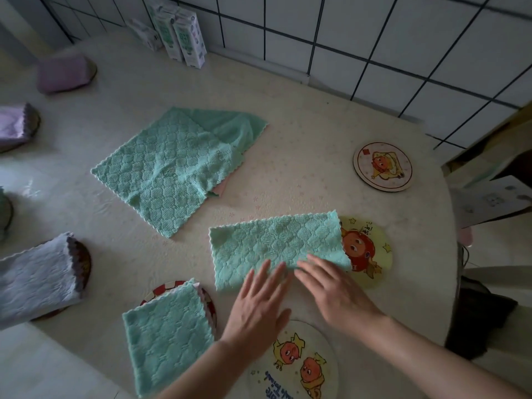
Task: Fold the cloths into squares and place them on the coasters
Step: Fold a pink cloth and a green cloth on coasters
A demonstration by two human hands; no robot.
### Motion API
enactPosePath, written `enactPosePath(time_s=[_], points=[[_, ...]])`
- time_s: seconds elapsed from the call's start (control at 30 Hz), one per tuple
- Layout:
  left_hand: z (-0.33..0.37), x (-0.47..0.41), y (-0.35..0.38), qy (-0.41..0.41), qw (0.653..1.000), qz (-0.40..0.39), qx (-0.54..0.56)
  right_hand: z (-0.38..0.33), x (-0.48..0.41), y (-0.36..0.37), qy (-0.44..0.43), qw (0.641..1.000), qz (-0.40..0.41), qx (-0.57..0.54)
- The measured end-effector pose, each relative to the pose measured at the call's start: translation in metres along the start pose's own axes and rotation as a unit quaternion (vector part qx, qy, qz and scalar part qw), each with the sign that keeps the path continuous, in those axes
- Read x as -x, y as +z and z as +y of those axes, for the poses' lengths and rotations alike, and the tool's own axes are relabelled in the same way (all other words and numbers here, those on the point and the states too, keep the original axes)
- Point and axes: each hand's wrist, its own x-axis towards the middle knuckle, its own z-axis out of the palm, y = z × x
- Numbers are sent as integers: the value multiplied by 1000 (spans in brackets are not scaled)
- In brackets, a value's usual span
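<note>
- Three green cloths show plainly: a half-folded strip at the near middle, an open cloth farther back, and a folded square at the near left; a pink edge peeks from under the open cloth
- Three lilac cloths lie folded down the left side: far lilac cloth, middle lilac cloth, near lilac cloth; each sits on a dark round rim
- Four coasters show their faces: cream coaster, yellow coaster, near coaster, red-checked coaster under the folded square
- The strip's long axis runs left to right across the table, its right end a little farther from the person; that end overlaps the yellow coaster's left part
- The left hand lies flat, fingers straight and spread, fingertips on the strip's near edge; the right hand lies flat beside it, fingers spread, pressing the same edge nearer the right end
- The strip stretches away beyond both hands; the wrists are over the near coaster
- Cartons stand by the tiled wall
</note>
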Motion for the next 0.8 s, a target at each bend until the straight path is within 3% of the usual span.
enactPosePath(time_s=[0.17, 0.43, 0.6, 0.8], points=[[1, 17, 18, -38, 997, -52, -34, 15, 29, 7, 12, 996, -45, 74], [-14, 58, 18, -161, 985, -13, -56, 33, 37, -4, 43, 992, -77, 89], [-22, 56, 18, -149, 986, -26, -63, 34, 10, 2, 100, 987, -93, 87], [-37, 40, 1, -145, 985, -50, -83, 37, 0, -6, 74, 992, -54, 84]])
